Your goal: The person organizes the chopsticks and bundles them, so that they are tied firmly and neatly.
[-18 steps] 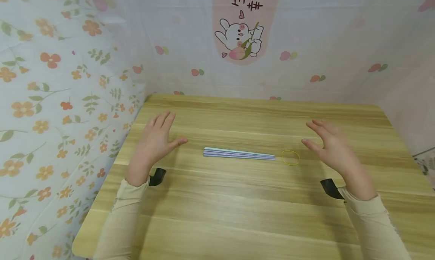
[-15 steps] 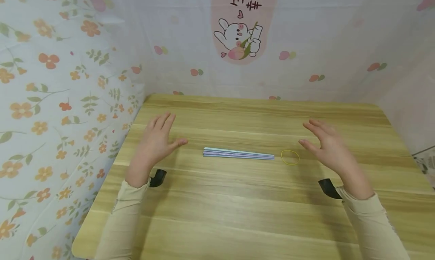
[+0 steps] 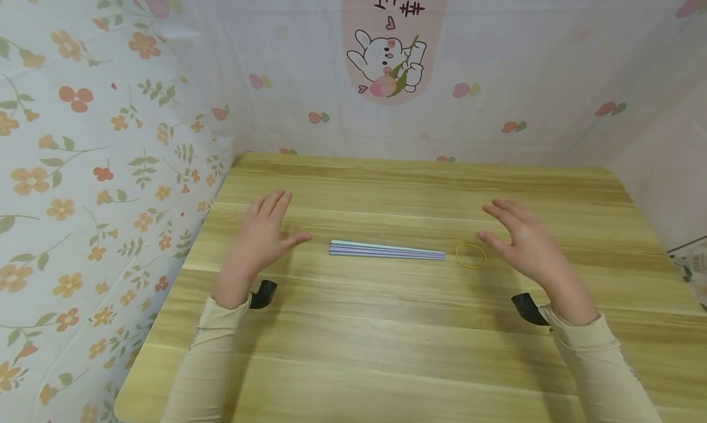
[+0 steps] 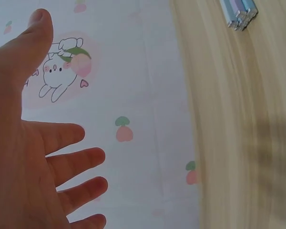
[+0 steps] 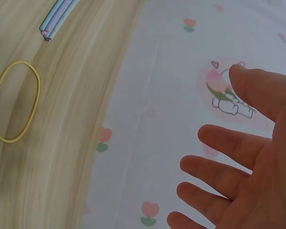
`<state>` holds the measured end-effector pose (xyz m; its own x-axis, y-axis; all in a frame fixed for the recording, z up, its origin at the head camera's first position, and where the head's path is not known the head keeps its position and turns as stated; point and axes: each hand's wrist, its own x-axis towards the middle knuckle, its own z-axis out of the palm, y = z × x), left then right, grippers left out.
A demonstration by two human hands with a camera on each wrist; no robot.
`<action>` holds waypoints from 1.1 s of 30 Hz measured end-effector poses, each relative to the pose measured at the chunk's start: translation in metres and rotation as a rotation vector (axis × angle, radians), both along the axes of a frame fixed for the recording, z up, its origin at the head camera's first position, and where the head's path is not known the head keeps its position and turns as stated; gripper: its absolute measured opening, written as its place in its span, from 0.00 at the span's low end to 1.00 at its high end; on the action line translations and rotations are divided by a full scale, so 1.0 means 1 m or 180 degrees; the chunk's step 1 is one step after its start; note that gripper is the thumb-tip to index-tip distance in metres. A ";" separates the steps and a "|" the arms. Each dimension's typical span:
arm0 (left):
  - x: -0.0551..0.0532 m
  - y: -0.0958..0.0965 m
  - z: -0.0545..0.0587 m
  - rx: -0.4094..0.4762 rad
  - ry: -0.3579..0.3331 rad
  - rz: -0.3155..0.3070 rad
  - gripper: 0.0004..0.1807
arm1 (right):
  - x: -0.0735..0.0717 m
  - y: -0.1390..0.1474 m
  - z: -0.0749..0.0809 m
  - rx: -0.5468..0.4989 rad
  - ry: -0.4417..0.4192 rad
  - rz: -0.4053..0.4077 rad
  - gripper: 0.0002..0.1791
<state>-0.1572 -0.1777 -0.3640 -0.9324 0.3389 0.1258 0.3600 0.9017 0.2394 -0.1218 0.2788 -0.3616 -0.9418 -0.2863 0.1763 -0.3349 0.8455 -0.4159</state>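
Observation:
Several pale blue and lilac chopsticks (image 3: 386, 250) lie side by side on the wooden table, their thicker ends to the left. Just past their thin ends lies a yellow rubber band (image 3: 471, 256), a loose oval flat on the tabletop. To the left of the chopsticks my left hand (image 3: 256, 242) hovers over the table, fingers spread and holding nothing. My right hand (image 3: 525, 242) is held up right of the rubber band, also with nothing in it. In the left wrist view the square ends of the chopsticks (image 4: 240, 14) show; the right wrist view shows the rubber band (image 5: 15, 101).
A wood-grain table (image 3: 386, 349) spreads under both arms. White cloth with a rabbit print (image 3: 389, 122) hangs behind its back edge, and a flowered curtain (image 3: 83, 226) hangs along the left. Black wrist mounts (image 3: 263, 294) stick out below the cuffs.
Both hands have come a little inward, the left hand to the right and the right hand to the left. The chopsticks and rubber band lie as before.

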 end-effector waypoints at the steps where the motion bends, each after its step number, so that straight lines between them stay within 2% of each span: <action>1: 0.000 0.001 -0.001 0.0001 -0.0007 -0.0003 0.52 | 0.000 -0.001 -0.001 -0.0013 -0.0012 0.0004 0.33; 16: -0.002 0.013 -0.015 0.0126 -0.0114 -0.0105 0.52 | 0.000 -0.012 -0.011 0.0029 -0.0130 -0.0004 0.30; 20: -0.003 0.016 -0.021 0.0096 -0.0078 -0.0162 0.52 | -0.001 -0.016 -0.016 0.0063 -0.0161 0.0028 0.29; 26: -0.004 0.022 -0.027 0.0170 -0.0176 -0.0094 0.51 | -0.004 -0.022 -0.021 0.0101 -0.0268 0.0049 0.31; 33: -0.004 0.028 -0.031 0.0183 -0.0267 -0.0080 0.51 | -0.006 -0.027 -0.026 0.0081 -0.0213 0.0139 0.28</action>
<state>-0.1617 -0.1502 -0.3954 -0.9317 0.3568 0.0677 0.3589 0.8765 0.3208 -0.1278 0.2518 -0.3880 -0.9378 -0.3309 0.1054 -0.3438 0.8413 -0.4172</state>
